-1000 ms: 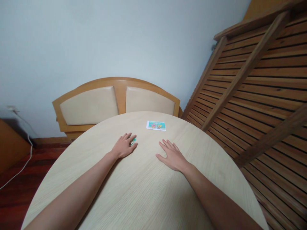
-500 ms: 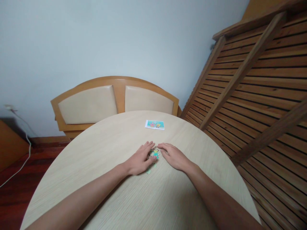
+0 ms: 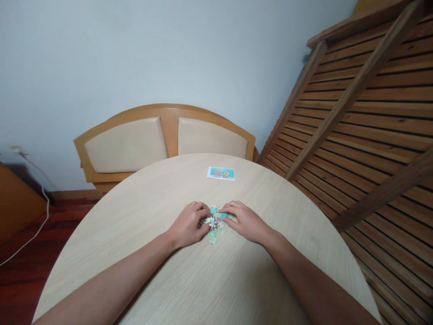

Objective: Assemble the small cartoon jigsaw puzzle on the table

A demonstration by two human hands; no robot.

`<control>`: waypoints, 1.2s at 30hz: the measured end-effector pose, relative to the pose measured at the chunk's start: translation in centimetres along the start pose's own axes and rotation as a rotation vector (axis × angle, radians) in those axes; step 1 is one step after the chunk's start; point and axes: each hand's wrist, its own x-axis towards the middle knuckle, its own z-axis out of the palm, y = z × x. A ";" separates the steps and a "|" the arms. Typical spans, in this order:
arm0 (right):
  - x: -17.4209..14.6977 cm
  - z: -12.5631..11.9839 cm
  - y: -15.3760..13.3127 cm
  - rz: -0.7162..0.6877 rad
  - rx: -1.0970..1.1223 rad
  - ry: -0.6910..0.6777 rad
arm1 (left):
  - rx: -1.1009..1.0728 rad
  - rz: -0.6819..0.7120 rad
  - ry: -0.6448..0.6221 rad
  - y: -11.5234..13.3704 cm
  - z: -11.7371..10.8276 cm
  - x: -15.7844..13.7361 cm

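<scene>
A small heap of jigsaw pieces (image 3: 213,222), some white and others teal, green or pink, lies on the round wooden table (image 3: 162,280). My left hand (image 3: 190,224) curls round the left side of the heap, with pieces between its thumb and bent fingers. From the right, my right hand (image 3: 244,221) holds its bent fingers and thumb around teal pieces at the heap's edge. Both hands rest low at the tabletop, and their fingers partly hide the pieces.
Beyond the heap, a picture card (image 3: 221,173) with pink and yellow cartoon figures lies flat. A padded wooden headboard (image 3: 172,135) stands behind the table. Wooden slats (image 3: 352,117) lean at the right, and a white cable (image 3: 45,212) hangs at the left.
My hands were flatter and covered more of the pieces. Now their fingers are bent, the gap between them is wider, and more of the heap shows. The view has shifted slightly.
</scene>
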 end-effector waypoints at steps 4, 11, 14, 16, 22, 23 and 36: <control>0.1 -0.5 0.2 0.030 0.030 0.008 | -0.039 -0.023 0.004 -0.2 0.3 0.1; 0.1 -1.1 0.5 0.094 0.065 0.004 | -0.107 -0.063 0.005 -0.2 0.0 0.3; 0.1 -1.3 0.5 0.094 0.056 0.003 | -0.118 -0.072 0.006 -0.1 -0.1 0.4; 0.2 -1.3 0.5 0.101 0.047 0.000 | -0.123 -0.079 0.010 0.0 -0.2 0.4; 0.0 -1.6 0.5 0.182 0.023 -0.010 | -0.152 -0.074 0.003 -0.1 -0.3 0.3; 0.0 -1.6 0.5 0.190 0.029 -0.005 | -0.150 -0.075 0.003 -0.2 -0.3 0.3; 0.2 -2.1 0.1 0.217 0.282 0.031 | -0.134 -0.112 0.071 -0.1 -0.2 0.1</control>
